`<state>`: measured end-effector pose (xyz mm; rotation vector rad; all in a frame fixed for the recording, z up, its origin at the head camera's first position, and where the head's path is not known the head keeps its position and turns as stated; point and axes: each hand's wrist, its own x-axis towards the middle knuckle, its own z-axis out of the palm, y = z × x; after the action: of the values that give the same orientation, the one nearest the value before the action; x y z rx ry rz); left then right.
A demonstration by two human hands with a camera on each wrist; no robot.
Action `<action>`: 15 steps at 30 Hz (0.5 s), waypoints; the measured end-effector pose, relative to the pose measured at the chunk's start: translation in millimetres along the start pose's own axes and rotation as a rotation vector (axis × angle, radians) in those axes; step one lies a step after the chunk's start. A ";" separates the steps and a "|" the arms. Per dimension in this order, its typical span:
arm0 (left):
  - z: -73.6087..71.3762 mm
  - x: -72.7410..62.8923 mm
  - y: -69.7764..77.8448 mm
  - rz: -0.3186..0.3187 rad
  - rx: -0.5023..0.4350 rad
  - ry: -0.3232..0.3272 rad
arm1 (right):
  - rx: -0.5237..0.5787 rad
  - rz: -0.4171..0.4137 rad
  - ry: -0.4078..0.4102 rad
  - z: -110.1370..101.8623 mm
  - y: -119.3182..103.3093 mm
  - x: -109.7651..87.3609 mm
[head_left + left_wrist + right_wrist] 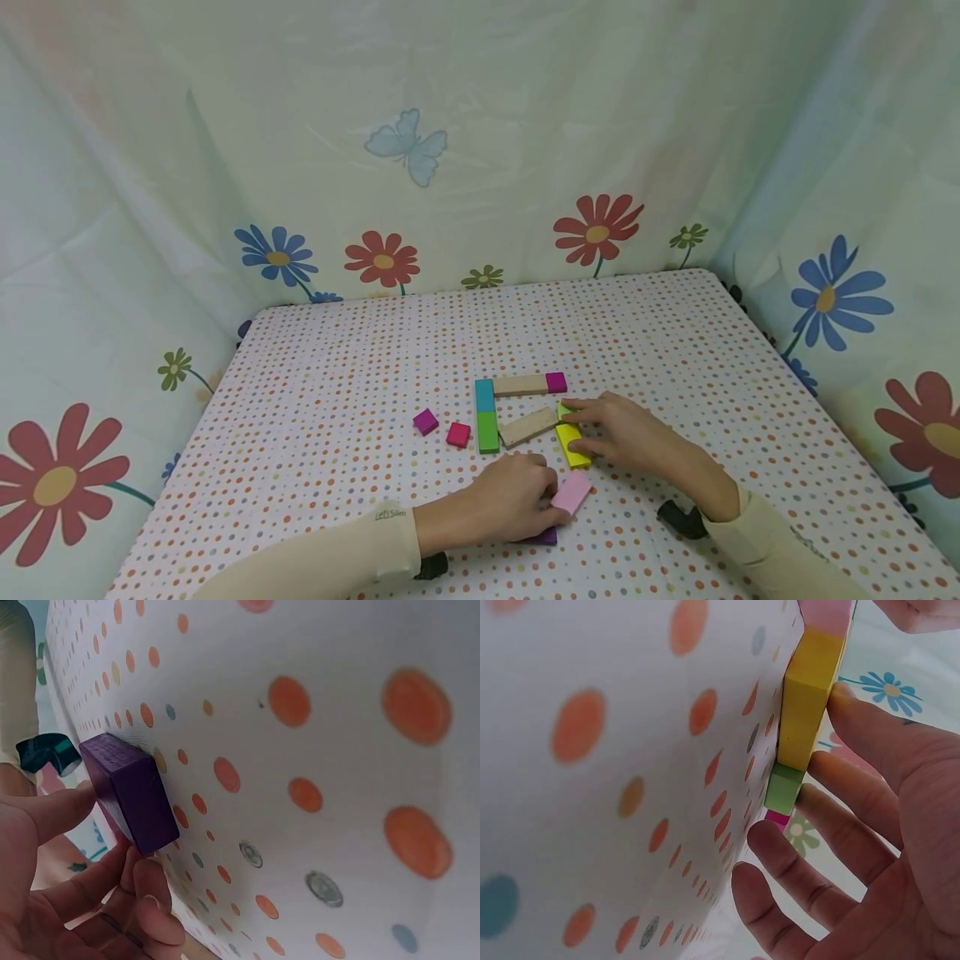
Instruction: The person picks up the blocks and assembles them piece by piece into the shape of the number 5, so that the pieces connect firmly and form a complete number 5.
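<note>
My left hand (pixel 510 500) pinches a pink block (pixel 573 492) between thumb and fingers. A purple block (pixel 135 791) lies right by this hand and is partly hidden under it in the head view. My right hand (pixel 626 429) rests its fairly straight fingers along a yellow block (pixel 806 697) and a light green block (pixel 784 787). The pink block's far end is close to the yellow block's near end. A slanting plain wood block (pixel 528 427) runs from the light green block towards a green block (pixel 487 433).
Beyond the green block sits a blue block (pixel 484 395), then another plain wood block (pixel 520 385) ending at a magenta cube (pixel 556 382). Loose to the left are a purple-magenta cube (pixel 426 422) and a red-pink cube (pixel 458 434). A dotted cloth (pixel 337 400) covers the table.
</note>
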<state>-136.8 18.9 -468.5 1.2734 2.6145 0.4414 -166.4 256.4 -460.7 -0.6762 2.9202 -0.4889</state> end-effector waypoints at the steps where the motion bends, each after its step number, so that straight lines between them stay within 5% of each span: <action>1: 0.6 0.7 0.4 0.000 0.005 0.001 | 0.003 -0.001 0.001 0.1 0.1 0.0; 15: 1.3 7.2 7.5 -0.009 0.057 -0.003 | 0.020 -0.003 0.012 -0.3 0.4 -0.9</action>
<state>-135.3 29.2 -467.5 1.2779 2.6471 0.3646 -165.9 257.2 -460.5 -0.6770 2.9221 -0.5229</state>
